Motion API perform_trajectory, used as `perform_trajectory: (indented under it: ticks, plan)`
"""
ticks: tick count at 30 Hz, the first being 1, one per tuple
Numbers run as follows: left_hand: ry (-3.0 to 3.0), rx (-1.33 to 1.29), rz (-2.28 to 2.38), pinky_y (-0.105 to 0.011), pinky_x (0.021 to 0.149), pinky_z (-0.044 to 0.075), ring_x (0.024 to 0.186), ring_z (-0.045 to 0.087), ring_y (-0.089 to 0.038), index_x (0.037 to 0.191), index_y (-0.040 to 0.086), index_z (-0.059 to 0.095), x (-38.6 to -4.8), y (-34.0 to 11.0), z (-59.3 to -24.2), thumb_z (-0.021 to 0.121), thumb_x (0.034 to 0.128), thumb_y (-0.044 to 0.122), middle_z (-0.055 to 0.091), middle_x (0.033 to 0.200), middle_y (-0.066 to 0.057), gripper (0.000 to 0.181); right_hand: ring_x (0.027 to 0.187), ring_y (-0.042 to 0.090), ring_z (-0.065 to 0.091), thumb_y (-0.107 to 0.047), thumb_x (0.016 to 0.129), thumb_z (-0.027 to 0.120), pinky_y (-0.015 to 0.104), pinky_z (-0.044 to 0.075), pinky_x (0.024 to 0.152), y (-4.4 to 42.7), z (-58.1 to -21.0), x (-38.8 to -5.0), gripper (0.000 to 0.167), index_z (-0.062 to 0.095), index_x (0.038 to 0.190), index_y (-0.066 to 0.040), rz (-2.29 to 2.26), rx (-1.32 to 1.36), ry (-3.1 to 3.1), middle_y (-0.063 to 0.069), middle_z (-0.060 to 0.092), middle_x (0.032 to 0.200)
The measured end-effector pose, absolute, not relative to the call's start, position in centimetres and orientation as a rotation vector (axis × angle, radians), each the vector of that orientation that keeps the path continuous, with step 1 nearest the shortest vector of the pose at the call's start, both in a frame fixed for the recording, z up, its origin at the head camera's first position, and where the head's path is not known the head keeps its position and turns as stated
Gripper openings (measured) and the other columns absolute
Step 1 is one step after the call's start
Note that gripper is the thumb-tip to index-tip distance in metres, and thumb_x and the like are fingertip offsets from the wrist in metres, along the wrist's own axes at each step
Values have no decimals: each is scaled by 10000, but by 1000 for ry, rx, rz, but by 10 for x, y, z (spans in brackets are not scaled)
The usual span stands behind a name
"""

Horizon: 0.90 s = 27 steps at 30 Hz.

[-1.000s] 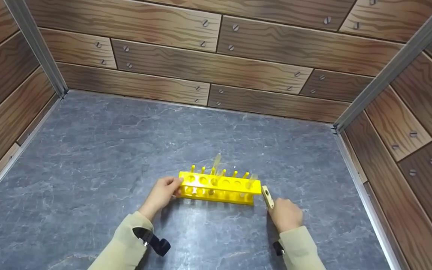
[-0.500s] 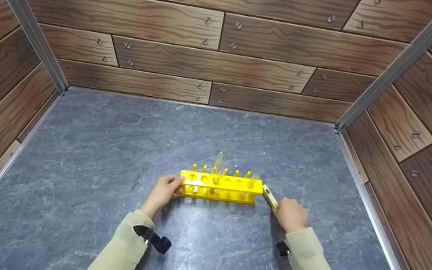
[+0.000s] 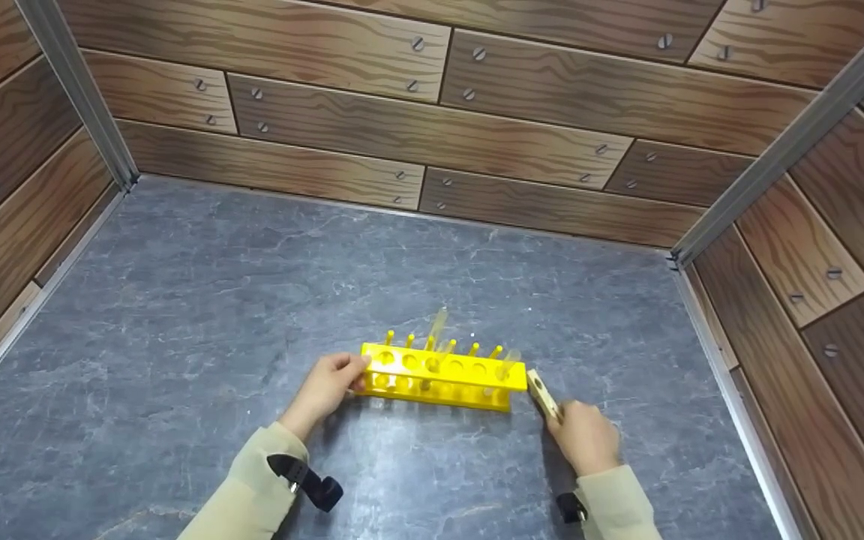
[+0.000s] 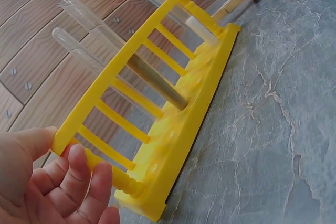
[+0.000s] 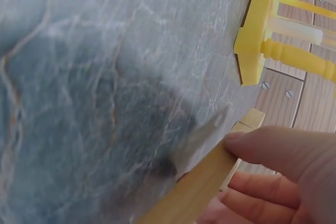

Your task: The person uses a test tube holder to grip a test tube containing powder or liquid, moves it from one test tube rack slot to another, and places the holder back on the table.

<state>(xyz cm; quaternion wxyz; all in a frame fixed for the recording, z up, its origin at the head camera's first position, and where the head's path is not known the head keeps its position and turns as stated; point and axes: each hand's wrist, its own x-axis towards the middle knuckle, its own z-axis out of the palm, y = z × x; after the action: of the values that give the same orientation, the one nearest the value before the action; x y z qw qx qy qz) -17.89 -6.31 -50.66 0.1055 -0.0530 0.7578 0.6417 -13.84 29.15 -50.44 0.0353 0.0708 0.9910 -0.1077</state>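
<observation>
A yellow test tube rack point(image 3: 439, 375) stands on the grey marbled surface. My left hand point(image 3: 327, 382) pinches the left end of its top bar, thumb on one side and fingers on the other. In the left wrist view, a test tube with brown liquid point(image 4: 157, 82) stands in a middle hole. Another test tube with white contents point(image 4: 202, 30) stands near the right end. A clear tube point(image 4: 79, 51) sits upside down on a rear peg. My right hand point(image 3: 588, 439) grips a wooden test tube holder point(image 3: 544, 394), its tip just beside the rack's right end.
Wood-patterned panels point(image 3: 327, 142) wall in the surface at the back and both sides. Grey metal posts point(image 3: 79, 90) mark the back corners. The marbled surface point(image 3: 289, 262) stretches around the rack.
My right hand has shifted slightly to the right with the wooden holder, which now tilts more. The left hand keeps its grip on the rack, and the tubes stay in place.
</observation>
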Motion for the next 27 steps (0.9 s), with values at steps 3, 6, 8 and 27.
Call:
perform_trajectory:
  ticks: [3, 6, 8, 27]
  plan:
    - [2237, -146, 1894, -344, 624, 447, 653, 498, -166, 779, -28, 596, -179, -64, -507, 546, 935, 190, 547, 667, -41, 273, 476, 183, 437, -198, 848, 628, 349, 349, 427, 292, -506, -138, 197, 571, 700, -81, -360, 229, 3047, 19, 480, 563]
    - [2239, -142, 1889, -354, 631, 454, 657, 509, -170, 778, -30, 596, -179, -64, -508, 543, 937, 193, 552, 667, -43, 279, 478, 178, 448, -191, 849, 618, 343, 363, 430, 292, -508, -138, 167, 625, 827, -26, -411, 242, 3060, 17, 500, 581]
    - [2240, -143, 1881, -357, 635, 456, 666, 518, -175, 782, -24, 600, -179, -65, -508, 546, 938, 205, 558, 673, -47, 282, 490, 179, 462, -181, 846, 615, 353, 383, 442, 293, -509, -138, 204, 639, 913, 11, -442, 248, 3083, 24, 518, 604]
    - [2234, -139, 1887, -336, 621, 437, 685, 533, -205, 760, -14, 582, -179, -65, -509, 550, 938, 209, 559, 676, -55, 288, 593, 196, 504, -190, 853, 683, 377, 428, 534, 296, -513, -130, 242, 692, 996, 5, -630, 185, 3224, 64, 572, 746]
